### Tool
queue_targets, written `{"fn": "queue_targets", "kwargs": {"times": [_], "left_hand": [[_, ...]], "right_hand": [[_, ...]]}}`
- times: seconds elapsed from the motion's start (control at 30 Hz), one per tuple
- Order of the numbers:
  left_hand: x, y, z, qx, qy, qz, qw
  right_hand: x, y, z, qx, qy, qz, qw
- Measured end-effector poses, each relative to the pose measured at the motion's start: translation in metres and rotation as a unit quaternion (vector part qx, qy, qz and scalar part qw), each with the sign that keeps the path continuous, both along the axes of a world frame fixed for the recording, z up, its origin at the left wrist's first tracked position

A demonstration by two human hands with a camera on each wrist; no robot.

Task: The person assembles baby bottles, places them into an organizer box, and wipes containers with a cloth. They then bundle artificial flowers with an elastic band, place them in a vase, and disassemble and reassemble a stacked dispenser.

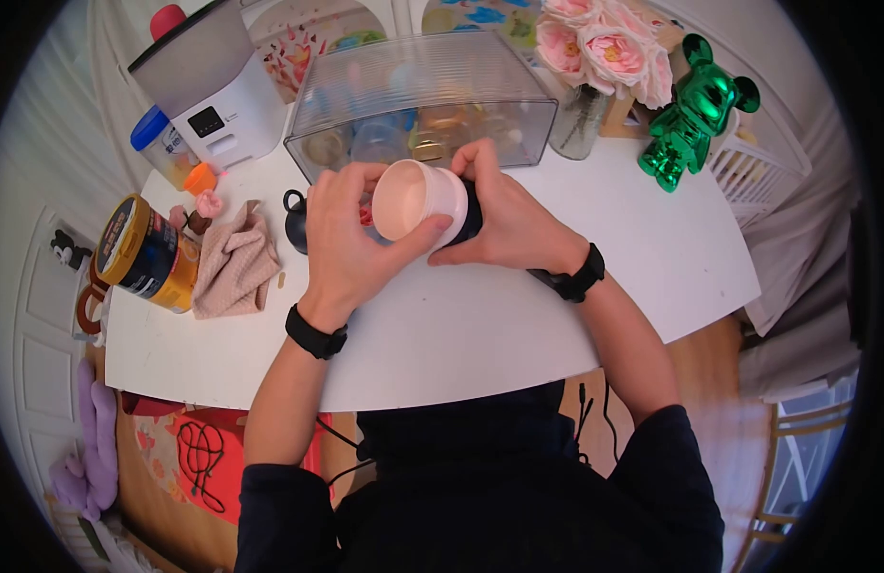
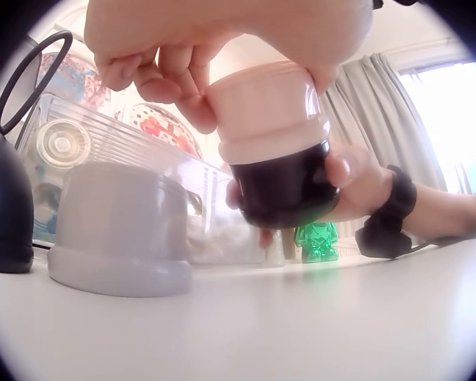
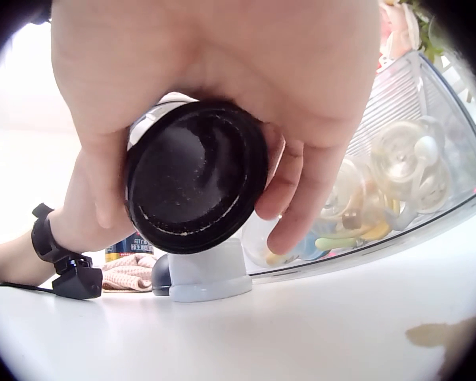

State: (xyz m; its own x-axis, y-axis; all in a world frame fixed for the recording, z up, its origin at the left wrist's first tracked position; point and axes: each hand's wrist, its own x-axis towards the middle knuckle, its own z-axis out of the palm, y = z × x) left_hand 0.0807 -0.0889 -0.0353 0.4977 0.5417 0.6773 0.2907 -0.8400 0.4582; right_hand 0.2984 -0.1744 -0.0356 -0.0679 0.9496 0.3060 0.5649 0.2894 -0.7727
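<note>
Above the table, both hands hold a pink cup point(image 1: 400, 199) tilted in the head view, its wide mouth facing left. Its lower part is a black base point(image 2: 287, 189), joined below a pale ring. My left hand point(image 1: 346, 234) grips the pink upper part, thumb along its side. Around the black end curls my right hand point(image 1: 518, 222); the right wrist view shows the round underside point(image 3: 194, 178). Beneath the hands, a pale grey cup-shaped piece point(image 2: 123, 226) stands on the table, mostly hidden in the head view. Beside it sits a black domed piece with a loop point(image 2: 4, 202).
A clear storage box point(image 1: 423, 81) holding several items stands behind the hands. Left are a folded cloth point(image 1: 236, 263), a yellow-and-black tub point(image 1: 150, 253) and a white dispenser point(image 1: 222, 115). Right are a flower vase point(image 1: 577, 124) and a green bear figure point(image 1: 695, 110).
</note>
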Motion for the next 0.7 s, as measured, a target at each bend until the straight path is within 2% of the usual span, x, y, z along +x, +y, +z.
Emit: {"fn": "queue_targets", "kwargs": {"times": [0.07, 0.1, 0.17, 0.3, 0.37, 0.47, 0.53, 0.63, 0.7], "left_hand": [[-0.001, 0.0, 0.0, 0.002, 0.005, 0.002, 1.0], [-0.002, 0.0, 0.0, 0.004, -0.005, 0.003, 1.0], [0.0, 0.0, 0.0, 0.004, -0.016, 0.003, 1.0], [-0.001, -0.002, 0.003, -0.003, -0.021, 0.023, 0.999], [-0.002, -0.001, 0.003, -0.01, -0.025, 0.031, 0.999], [-0.002, 0.002, 0.001, -0.021, -0.031, 0.045, 0.998], [-0.001, 0.006, -0.001, 0.06, -0.008, 0.03, 0.998], [0.001, -0.003, 0.005, 0.005, 0.022, 0.019, 1.0], [0.001, -0.006, 0.004, 0.013, 0.05, 0.015, 0.999]], "right_hand": [[0.001, 0.004, -0.009, 0.099, 0.026, 0.046, 0.994], [0.002, 0.005, -0.009, 0.099, 0.026, 0.046, 0.994], [0.006, 0.006, -0.007, 0.175, -0.149, 0.041, 0.972], [0.003, 0.002, -0.004, 0.13, -0.136, 0.01, 0.982], [0.005, 0.002, -0.003, 0.074, -0.086, -0.032, 0.993], [0.011, 0.003, -0.002, 0.041, -0.078, -0.079, 0.993], [0.015, 0.002, 0.0, 0.04, -0.098, -0.105, 0.989], [0.025, 0.004, -0.002, 0.058, -0.129, -0.142, 0.98], [0.029, 0.0, 0.001, 0.058, -0.133, -0.157, 0.977]]}}
